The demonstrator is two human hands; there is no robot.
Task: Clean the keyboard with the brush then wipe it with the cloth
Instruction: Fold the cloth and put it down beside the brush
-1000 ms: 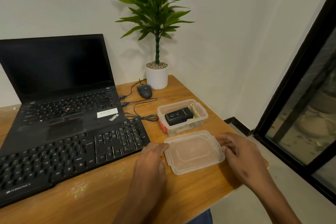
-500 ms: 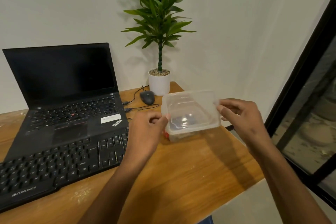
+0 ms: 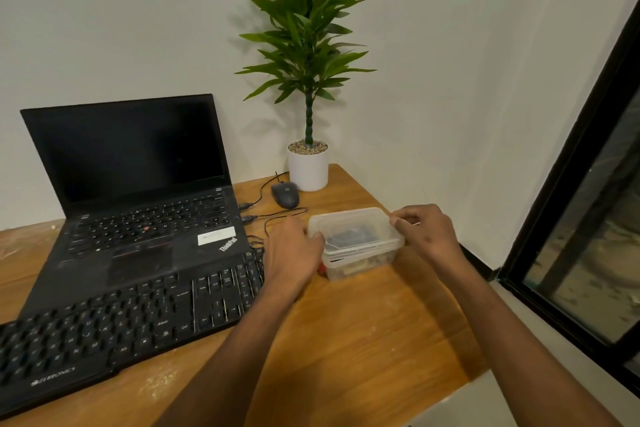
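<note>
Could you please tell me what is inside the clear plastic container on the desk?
Through the lid, which both hands hold over the container, a dark boxy item shows, with something pale and a bit of red lower down. What these are cannot be made out.

Two hands — left hand (image 3: 294, 250) and right hand (image 3: 427, 230) — one lidded plastic box (image 3: 356, 243), one keyboard (image 3: 114, 329), one laptop (image 3: 138, 191), one mouse (image 3: 285, 194), one potted plant (image 3: 307, 163) — all on one wooden table (image 3: 346, 340).

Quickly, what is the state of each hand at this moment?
Left hand: closed, pinching the left edge of the clear lid.
Right hand: closed, pinching the right edge of the same lid, over the plastic box.
</note>
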